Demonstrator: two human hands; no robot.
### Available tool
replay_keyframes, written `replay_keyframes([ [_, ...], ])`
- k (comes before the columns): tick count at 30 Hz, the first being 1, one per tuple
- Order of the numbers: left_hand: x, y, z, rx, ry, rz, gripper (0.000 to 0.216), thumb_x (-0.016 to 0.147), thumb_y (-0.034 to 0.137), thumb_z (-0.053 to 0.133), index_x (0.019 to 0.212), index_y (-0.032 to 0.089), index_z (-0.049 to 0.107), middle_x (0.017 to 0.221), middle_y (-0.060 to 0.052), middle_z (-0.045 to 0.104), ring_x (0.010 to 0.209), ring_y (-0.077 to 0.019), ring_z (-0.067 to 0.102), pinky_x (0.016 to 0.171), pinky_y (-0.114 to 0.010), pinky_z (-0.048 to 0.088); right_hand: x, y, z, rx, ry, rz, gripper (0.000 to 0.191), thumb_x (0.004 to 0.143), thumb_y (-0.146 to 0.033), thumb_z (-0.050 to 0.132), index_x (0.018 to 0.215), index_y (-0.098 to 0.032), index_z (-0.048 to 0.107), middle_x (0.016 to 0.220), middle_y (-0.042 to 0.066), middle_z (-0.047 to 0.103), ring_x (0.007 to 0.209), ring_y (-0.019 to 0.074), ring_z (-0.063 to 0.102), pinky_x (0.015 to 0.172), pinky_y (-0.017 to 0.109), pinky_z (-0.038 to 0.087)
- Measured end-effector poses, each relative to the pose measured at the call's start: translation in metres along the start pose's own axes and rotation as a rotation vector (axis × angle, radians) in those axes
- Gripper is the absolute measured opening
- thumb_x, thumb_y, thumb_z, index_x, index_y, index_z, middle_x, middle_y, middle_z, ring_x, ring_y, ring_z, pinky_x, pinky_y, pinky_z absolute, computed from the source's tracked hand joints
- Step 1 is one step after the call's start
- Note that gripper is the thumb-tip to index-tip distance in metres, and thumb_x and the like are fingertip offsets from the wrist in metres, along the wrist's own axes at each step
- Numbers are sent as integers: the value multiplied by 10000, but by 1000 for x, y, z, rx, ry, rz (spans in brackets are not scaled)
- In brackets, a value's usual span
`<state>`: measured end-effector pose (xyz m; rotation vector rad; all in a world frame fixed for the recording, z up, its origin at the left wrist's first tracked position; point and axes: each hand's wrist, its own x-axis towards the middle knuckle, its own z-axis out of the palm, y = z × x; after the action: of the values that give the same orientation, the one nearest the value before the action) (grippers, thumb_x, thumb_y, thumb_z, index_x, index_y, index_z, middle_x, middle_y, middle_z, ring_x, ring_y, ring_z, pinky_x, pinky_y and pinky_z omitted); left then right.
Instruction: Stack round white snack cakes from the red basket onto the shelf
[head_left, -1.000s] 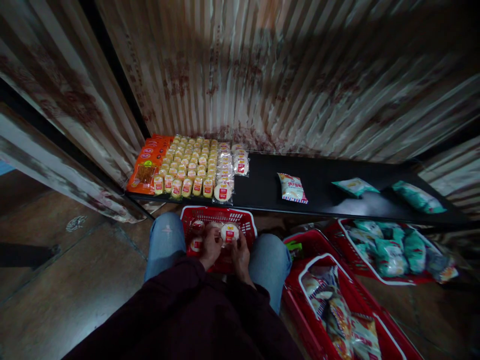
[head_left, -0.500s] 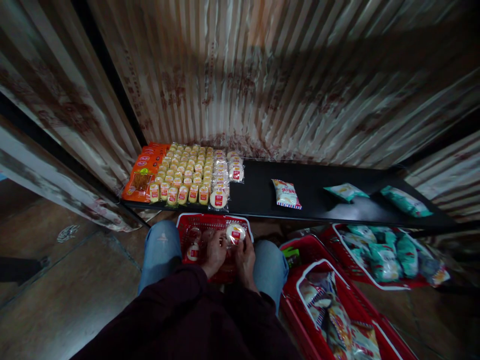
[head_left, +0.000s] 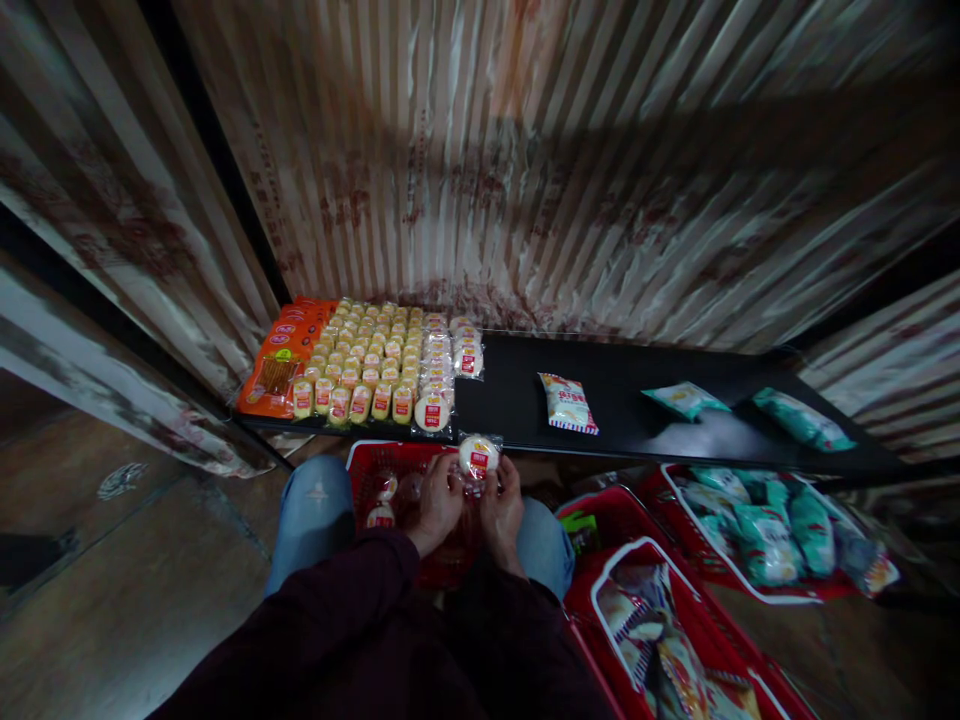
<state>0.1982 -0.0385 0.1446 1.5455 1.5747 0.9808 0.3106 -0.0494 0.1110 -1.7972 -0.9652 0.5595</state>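
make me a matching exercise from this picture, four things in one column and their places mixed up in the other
1. orange packet
2. round white snack
3. bag with striped edge
4. lime-green packet

A. around the middle of the black shelf
B. in a red basket beside the right knee
C. between the left hand and right hand
D. at the shelf's left end

Pairs: 1-D, 2-C, 3-A, 4-B

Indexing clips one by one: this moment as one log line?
left hand: holding red-labelled round cake | right hand: holding same | below: red basket | ahead: black shelf
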Motion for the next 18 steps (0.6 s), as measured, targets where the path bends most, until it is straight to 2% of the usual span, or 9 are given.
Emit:
replay_keyframes([
  [6,11,8,4,15,-20,-20,415,769,-6,446,1087,181,636,1116,-81,656,1079,-188,614,988,-338,475,14,-17,-2,-16,20,-25,538,854,-519,405,1176,-130,591,1132,174,689,1012,270,649,888,389,481],
  [11,25,8,10,-5,7,14,378,787,7,444,1065,171,641,1124,-80,637,1077,-180,608,998,-319,471,28,-18,2,9,29,-34,544,837,-531,405,1126,-125,620,1123,173,684,1000,267,631,894,385,468],
  [18,42,14,19,-16,34,14,405,746,-40,437,1031,160,643,1080,-87,618,1019,-181,617,960,-321,494,49,-15,8,6,91,-135,501,830,-510,432,1061,-124,653,1073,170,674,1019,282,589,931,431,451],
])
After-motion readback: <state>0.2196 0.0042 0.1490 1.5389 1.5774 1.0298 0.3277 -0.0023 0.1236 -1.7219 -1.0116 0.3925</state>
